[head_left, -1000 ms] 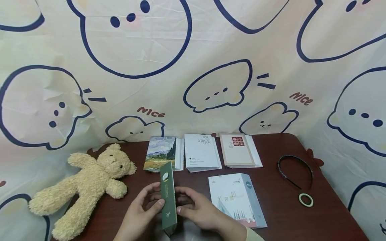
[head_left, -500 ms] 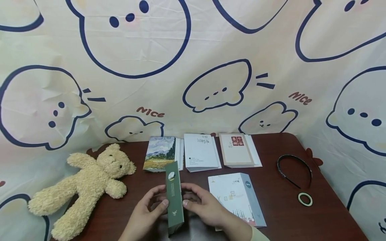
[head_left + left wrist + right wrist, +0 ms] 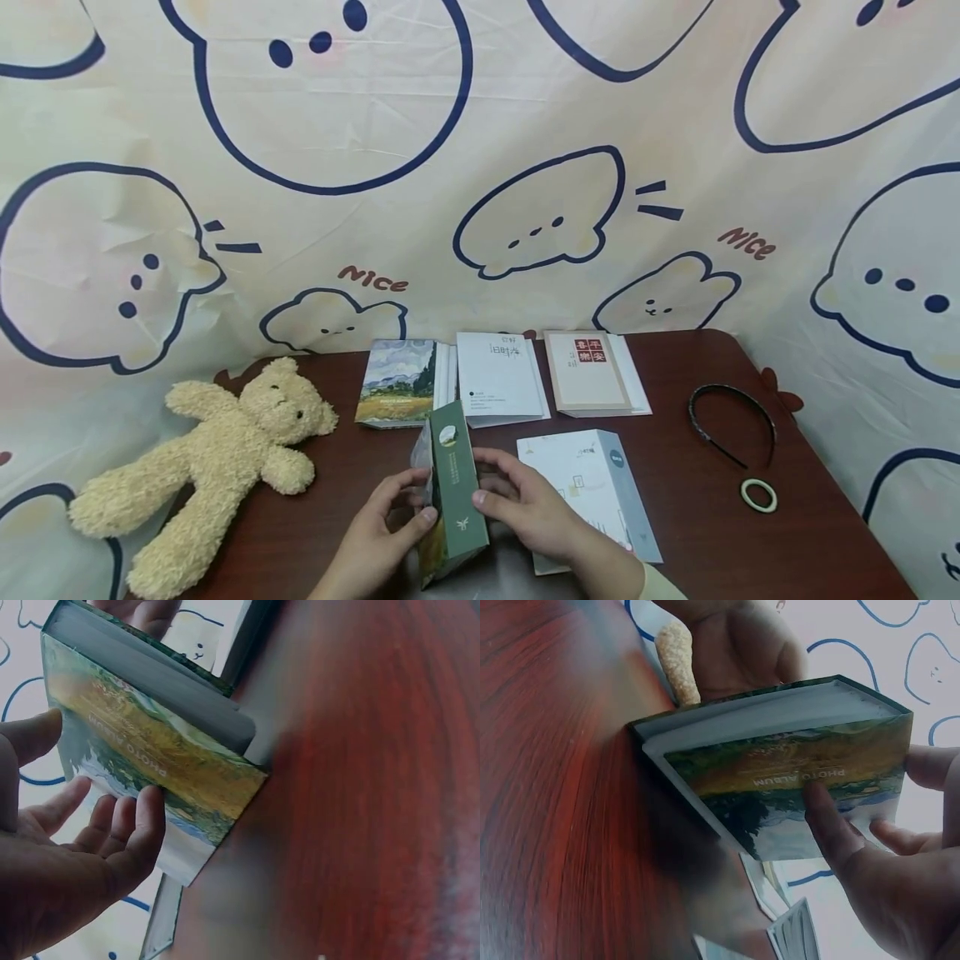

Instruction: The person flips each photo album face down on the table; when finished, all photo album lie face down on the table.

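Note:
Both hands hold a thick photo album (image 3: pixel 459 487) with a green spine and a painted landscape cover. It stands on edge near the front of the table, its spine toward the head camera. My left hand (image 3: pixel 386 525) has its thumb at the spine's left edge and its fingers on the painted cover, seen in the left wrist view. On the other side, my right hand (image 3: pixel 528 504) puts its thumb by the spine and its fingertips against the opposite cover. White page edges of the album (image 3: pixel 780 716) show in the right wrist view.
A white and light-blue album (image 3: pixel 573 483) lies right of the hands. Behind stand a painted album (image 3: pixel 397 379), a white one (image 3: pixel 498 375) and a beige one (image 3: pixel 588 375). A teddy bear (image 3: pixel 232 458) lies left; a headband (image 3: pixel 753 402) and pale green ring (image 3: pixel 745 496) lie right.
Both hands have carried the photo album to the right and turned it, so its left cover now shows in the head view. The other things stay where they were.

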Motion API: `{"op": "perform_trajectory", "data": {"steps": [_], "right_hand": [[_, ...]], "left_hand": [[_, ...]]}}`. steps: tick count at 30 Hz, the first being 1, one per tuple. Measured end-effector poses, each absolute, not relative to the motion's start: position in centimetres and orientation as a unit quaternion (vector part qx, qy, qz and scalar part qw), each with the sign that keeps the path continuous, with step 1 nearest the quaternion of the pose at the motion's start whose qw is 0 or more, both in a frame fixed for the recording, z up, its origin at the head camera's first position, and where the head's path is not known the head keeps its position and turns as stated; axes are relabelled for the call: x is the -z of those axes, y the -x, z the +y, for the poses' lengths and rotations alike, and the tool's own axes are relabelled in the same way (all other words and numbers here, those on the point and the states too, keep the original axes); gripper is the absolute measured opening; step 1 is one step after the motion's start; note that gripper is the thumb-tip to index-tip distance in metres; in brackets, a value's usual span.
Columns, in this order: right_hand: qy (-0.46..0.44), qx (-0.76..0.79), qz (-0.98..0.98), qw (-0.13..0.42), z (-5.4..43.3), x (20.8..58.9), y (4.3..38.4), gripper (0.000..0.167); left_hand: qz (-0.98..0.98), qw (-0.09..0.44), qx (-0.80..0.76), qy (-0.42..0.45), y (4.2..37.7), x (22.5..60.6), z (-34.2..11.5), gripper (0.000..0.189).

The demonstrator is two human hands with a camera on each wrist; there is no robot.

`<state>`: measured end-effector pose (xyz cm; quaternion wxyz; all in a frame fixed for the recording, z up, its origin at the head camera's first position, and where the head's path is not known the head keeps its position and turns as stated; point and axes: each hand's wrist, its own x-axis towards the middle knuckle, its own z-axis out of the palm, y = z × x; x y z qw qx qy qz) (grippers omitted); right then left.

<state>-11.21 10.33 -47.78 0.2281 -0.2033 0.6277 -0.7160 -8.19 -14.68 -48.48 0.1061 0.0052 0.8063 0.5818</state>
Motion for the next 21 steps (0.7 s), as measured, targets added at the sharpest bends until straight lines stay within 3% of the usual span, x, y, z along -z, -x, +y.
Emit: {"op": "perform_trajectory", "data": {"steps": [10, 21], "right_hand": [[0.185, 0.714, 0.641, 0.212, 11.5, 48.3, 11.4, 0.06], [0.159, 0.69, 0.679, 0.196, 12.7, 48.8, 11.4, 0.065]], "left_hand": [[0.833, 0.096, -0.544, -0.024, 8.2, 49.1, -14.5, 0.049], [0.846, 0.12, -0.519, -0.028, 8.7, 49.9, -14.7, 0.049]]}}
